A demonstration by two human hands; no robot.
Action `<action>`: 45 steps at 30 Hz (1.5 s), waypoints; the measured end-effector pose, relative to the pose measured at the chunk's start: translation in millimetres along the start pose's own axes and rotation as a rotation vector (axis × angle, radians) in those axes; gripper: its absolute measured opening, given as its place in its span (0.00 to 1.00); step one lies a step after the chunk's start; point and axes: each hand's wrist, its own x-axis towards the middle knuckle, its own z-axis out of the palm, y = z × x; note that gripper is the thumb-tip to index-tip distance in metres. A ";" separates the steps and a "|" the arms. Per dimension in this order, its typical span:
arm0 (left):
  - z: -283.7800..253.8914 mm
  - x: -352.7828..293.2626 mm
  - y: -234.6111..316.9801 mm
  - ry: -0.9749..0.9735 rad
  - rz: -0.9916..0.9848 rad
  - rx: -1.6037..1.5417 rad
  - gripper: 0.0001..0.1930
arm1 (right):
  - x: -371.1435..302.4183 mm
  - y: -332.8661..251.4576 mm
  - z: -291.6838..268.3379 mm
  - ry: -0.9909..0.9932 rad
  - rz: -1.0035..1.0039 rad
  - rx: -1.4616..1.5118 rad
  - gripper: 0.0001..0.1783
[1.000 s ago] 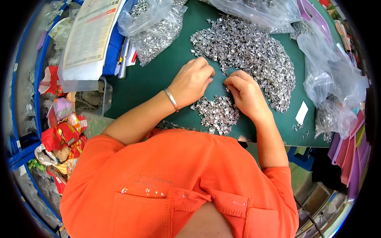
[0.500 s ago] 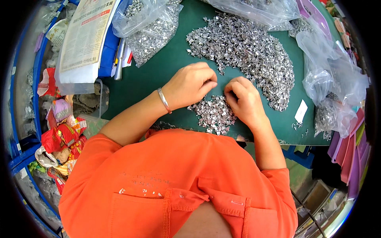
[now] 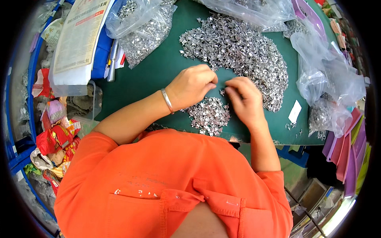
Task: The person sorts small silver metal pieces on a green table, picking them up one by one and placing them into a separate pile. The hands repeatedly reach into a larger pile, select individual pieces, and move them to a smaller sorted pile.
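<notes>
Small shiny silver metal pieces lie in a large heap [image 3: 246, 47] on the green tabletop [image 3: 147, 85], with a smaller pile [image 3: 209, 116] nearer my body. My left hand [image 3: 192, 86], with a silver bangle [image 3: 166, 100] on its wrist, is closed at the far left side of the small pile. Its thumb and fingers are pressed together, and whatever is in them is hidden. Across a narrow gap, my right hand [image 3: 247, 98] curls its fingers toward the thumb, between the two piles. One loose metal piece [image 3: 222, 92] lies by its thumb; I cannot make out what the fingertips hold.
Clear plastic bags of metal pieces stand at the back left [image 3: 147, 37] and right [image 3: 320, 115]. Left are a newspaper sheet [image 3: 79, 43], a blue bin [image 3: 102, 59] and a metal-handled tool [image 3: 112, 65]. A white card [image 3: 294, 112] lies right, with a purple tray [image 3: 311, 16] behind.
The view has shifted slightly. My right hand has moved off the small pile's right edge, and its fingers have changed their bend. My left hand stays nearly the same.
</notes>
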 end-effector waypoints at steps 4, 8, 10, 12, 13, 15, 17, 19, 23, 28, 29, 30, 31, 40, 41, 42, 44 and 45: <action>-3.6 -12.3 -1.5 0.009 -0.070 0.019 0.04 | -1.8 0.6 7.1 -0.182 -0.033 -0.018 0.08; -21.4 -16.8 -11.2 0.116 -0.171 0.028 0.05 | 9.7 -4.4 -9.3 -0.336 0.082 0.234 0.08; -22.2 -16.5 -8.9 0.112 -0.186 0.024 0.05 | 21.1 -7.0 1.0 -0.215 -0.107 0.090 0.11; -14.8 -12.6 -7.5 0.093 -0.102 -0.002 0.05 | 35.6 -11.4 15.5 -0.080 -0.286 -0.106 0.14; -13.5 -12.6 -6.3 0.055 -0.099 0.033 0.06 | 37.8 -7.3 16.5 -0.125 -0.287 -0.112 0.16; -12.4 -16.0 -2.5 -0.017 -0.098 0.108 0.06 | 38.8 4.3 16.5 -0.218 -0.294 -0.120 0.18; -17.9 -20.4 -0.8 -0.042 -0.146 0.082 0.06 | 34.8 9.8 3.6 -0.239 -0.212 -0.014 0.16; -18.4 -24.0 -0.8 -0.025 -0.178 0.069 0.06 | 29.0 7.1 -4.0 -0.148 -0.001 0.077 0.12; -17.1 -22.6 -1.2 -0.112 -0.061 0.081 0.04 | 21.2 4.8 -1.1 -0.016 0.046 -0.026 0.07; -21.9 -13.8 0.9 -0.213 -0.070 -0.008 0.03 | 13.0 11.5 15.0 -0.012 -0.120 -0.203 0.11; -22.4 -11.6 1.2 -0.209 -0.086 -0.016 0.03 | 10.0 12.7 13.6 -0.024 -0.120 -0.190 0.11; -22.2 -10.5 1.1 -0.169 -0.117 -0.009 0.04 | 8.4 13.3 12.8 -0.036 -0.127 -0.174 0.12; -21.4 -8.9 1.2 -0.129 -0.147 -0.003 0.05 | 6.7 11.7 11.5 -0.091 -0.128 -0.116 0.12; 16.8 17.6 -18.5 0.077 0.093 0.259 0.06 | 24.8 3.7 12.8 -0.006 -0.167 -0.147 0.17; 16.0 17.2 -18.1 0.072 0.099 0.229 0.06 | 25.8 7.4 11.4 -0.038 -0.174 -0.159 0.18; 12.5 13.6 -19.7 0.065 0.100 0.206 0.06 | 23.2 7.7 11.1 -0.108 -0.138 -0.094 0.18; 0.6 5.8 -19.6 0.043 0.087 0.167 0.06 | 19.2 9.3 9.7 -0.183 -0.083 -0.008 0.21; -4.3 1.0 -18.2 0.020 0.062 0.139 0.07 | 20.3 9.6 11.7 -0.113 -0.113 -0.068 0.21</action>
